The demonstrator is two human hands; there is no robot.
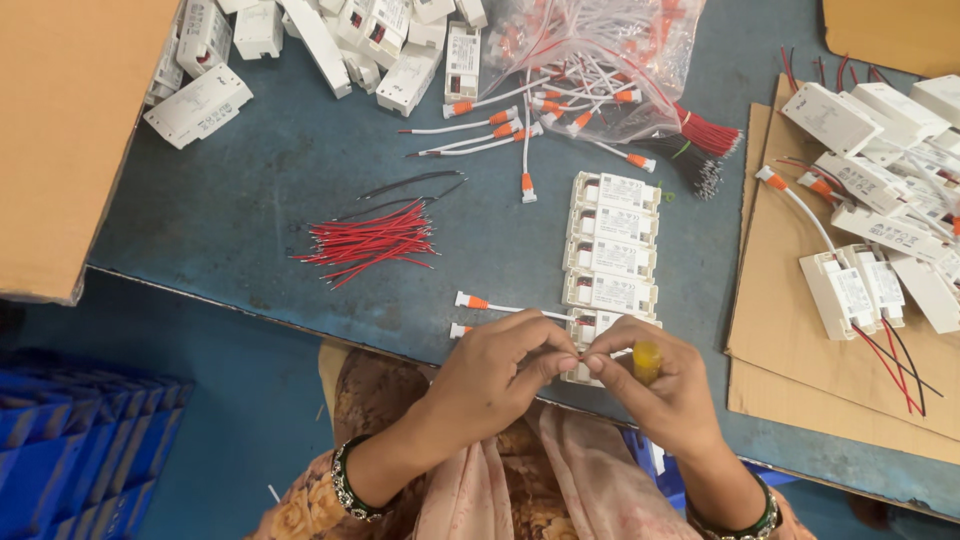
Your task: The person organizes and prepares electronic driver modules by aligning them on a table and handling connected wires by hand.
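My left hand and my right hand meet at the near edge of the blue table, fingertips pinched together over a small white module. A yellow-handled screwdriver stands in my right hand. My left fingers pinch a thin wire at the module. A row of white rectangular modules runs away from my hands. Two white cables with orange ends lie just left of my hands.
A bundle of short red wires lies mid-table. White cables spill from a plastic bag. Loose white modules are heaped at the far left and on cardboard at right. A cardboard box stands left, blue crates below.
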